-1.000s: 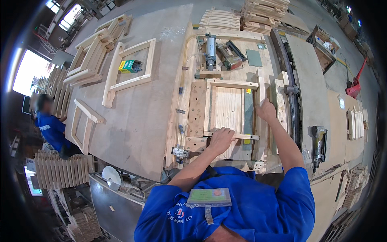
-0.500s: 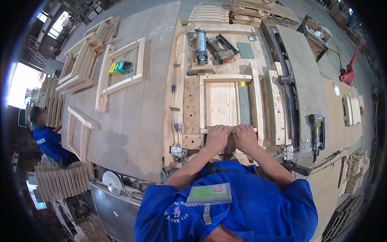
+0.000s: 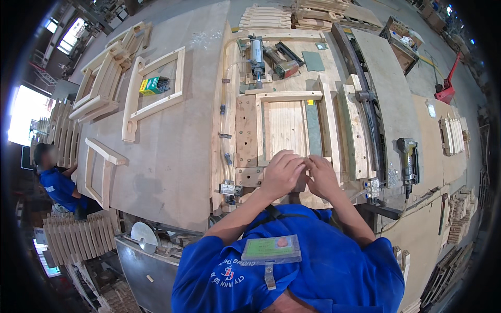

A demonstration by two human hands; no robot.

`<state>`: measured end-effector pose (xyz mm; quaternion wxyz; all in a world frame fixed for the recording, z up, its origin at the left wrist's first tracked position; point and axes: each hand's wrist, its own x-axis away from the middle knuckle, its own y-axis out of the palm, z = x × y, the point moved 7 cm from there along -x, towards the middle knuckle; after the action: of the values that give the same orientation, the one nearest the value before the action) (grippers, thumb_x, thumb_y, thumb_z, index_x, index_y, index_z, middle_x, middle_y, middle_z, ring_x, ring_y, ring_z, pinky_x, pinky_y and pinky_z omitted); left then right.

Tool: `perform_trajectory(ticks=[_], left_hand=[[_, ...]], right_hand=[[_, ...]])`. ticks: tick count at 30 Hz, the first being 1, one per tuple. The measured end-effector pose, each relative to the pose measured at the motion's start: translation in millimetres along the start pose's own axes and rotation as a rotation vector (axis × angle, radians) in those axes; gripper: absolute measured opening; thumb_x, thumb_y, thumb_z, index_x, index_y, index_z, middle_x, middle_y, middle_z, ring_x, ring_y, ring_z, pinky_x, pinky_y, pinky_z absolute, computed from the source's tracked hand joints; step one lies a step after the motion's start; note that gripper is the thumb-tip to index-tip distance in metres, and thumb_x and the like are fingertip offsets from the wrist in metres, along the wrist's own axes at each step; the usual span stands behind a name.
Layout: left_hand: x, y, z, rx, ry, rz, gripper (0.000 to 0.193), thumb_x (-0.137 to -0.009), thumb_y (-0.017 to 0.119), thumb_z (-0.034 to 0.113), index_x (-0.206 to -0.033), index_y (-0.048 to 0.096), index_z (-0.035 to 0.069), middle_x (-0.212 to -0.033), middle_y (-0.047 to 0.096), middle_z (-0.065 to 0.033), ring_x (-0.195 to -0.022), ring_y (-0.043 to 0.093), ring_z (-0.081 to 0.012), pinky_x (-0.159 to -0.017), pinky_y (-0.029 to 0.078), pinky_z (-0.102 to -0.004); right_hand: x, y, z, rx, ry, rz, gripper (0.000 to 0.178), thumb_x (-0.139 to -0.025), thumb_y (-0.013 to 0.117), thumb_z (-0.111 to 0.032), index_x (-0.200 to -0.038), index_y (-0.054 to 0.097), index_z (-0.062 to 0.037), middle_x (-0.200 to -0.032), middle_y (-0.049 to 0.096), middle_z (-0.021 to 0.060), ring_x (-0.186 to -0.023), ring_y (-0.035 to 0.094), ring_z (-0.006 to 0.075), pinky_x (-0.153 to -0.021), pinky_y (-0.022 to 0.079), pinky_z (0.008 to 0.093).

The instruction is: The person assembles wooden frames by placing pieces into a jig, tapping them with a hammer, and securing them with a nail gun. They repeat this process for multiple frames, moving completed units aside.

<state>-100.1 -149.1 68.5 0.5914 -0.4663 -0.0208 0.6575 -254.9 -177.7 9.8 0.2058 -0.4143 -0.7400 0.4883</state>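
A light wooden frame [image 3: 289,96] lies in a jig on the bench in front of me, with a pale wood panel [image 3: 284,128] inside it. Over the frame's near end, my left hand [image 3: 282,173] has its fingers bent and drawn together. My right hand [image 3: 322,178] is beside it, also curled, and the fingertips of both hands nearly meet. Whatever may be between the fingers is hidden. A drilled wooden block [image 3: 246,130] borders the frame on the left, and a long rail [image 3: 327,120] runs along its right.
Beyond the frame sit an air cylinder [image 3: 257,57] and a nail gun [image 3: 282,63]. Another nail gun [image 3: 408,161] lies at right. On the left, a green box [image 3: 155,85] of fasteners stands within a wooden frame [image 3: 136,112]. A co-worker in blue [image 3: 60,182] is at far left.
Both hands have loosened from the near rail and risen slightly, fingertips drawn towards each other. More of the air cylinder's rod shows, reaching towards the frame. The view has shifted slightly.
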Motion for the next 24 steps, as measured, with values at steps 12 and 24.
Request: perform_trajectory(ticks=[12, 24], left_hand=[[4.9, 100.1, -61.5, 0.056, -0.183, -0.213, 0.014, -0.097, 0.067, 0.015, -0.098, 0.071, 0.002, -0.097, 0.071, -0.0134, -0.097, 0.066, -0.0329, -0.09, 0.053, -0.0447], [3.3, 111.5, -81.3, 0.059, -0.416, -0.293, 0.026, -0.105, 0.06, 0.025, -0.107, 0.073, 0.003, -0.101, 0.07, -0.0164, -0.1, 0.066, -0.0357, -0.093, 0.052, -0.0477]], right_hand=[[204.9, -126.8, 127.1, 0.31, 0.679, 0.453, 0.047, -0.107, 0.06, -0.024, -0.147, 0.054, 0.001, -0.142, 0.057, 0.0285, -0.133, 0.054, 0.0458, -0.113, 0.041, 0.0521], [151.3, -103.7, 114.4, 0.343, 0.603, 0.514, 0.049, -0.108, 0.057, -0.028, -0.147, 0.055, 0.0023, -0.147, 0.056, 0.0262, -0.141, 0.048, 0.0467, -0.118, 0.035, 0.0562]])
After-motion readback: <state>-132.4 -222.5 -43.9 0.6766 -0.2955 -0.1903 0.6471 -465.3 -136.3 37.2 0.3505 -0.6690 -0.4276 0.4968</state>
